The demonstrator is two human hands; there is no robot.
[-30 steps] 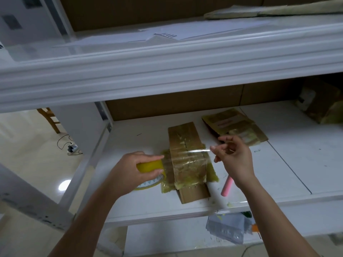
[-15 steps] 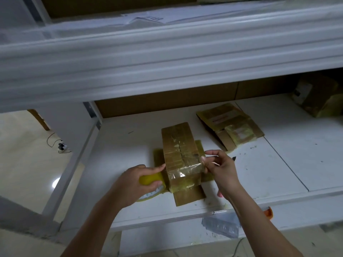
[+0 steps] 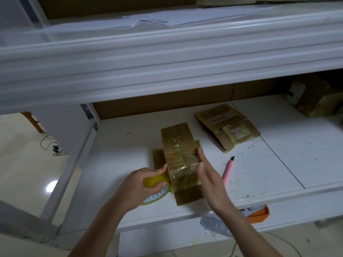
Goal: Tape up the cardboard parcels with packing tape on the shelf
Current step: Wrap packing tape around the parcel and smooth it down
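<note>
A brown cardboard parcel (image 3: 179,145) lies on the white shelf (image 3: 118,164), wrapped in several bands of clear tape. My left hand (image 3: 141,184) grips the yellow tape roll (image 3: 155,182) against the parcel's left side, thumb touching the box. My right hand (image 3: 207,175) lies flat with straight fingers against the parcel's right side, pressing the tape onto it. A second taped parcel (image 3: 227,127) lies flat behind and to the right.
A pink utility knife (image 3: 228,170) lies on the shelf just right of my right hand. Another cardboard box (image 3: 313,95) sits at the far right. The upper shelf's white rail (image 3: 167,62) overhangs. A plastic bag and an orange object (image 3: 259,214) show on the lower level.
My right hand pulled a tape strip across the parcel, lowered it and now presses flat on the right side. The left hand stayed on the roll. The camera came closer.
</note>
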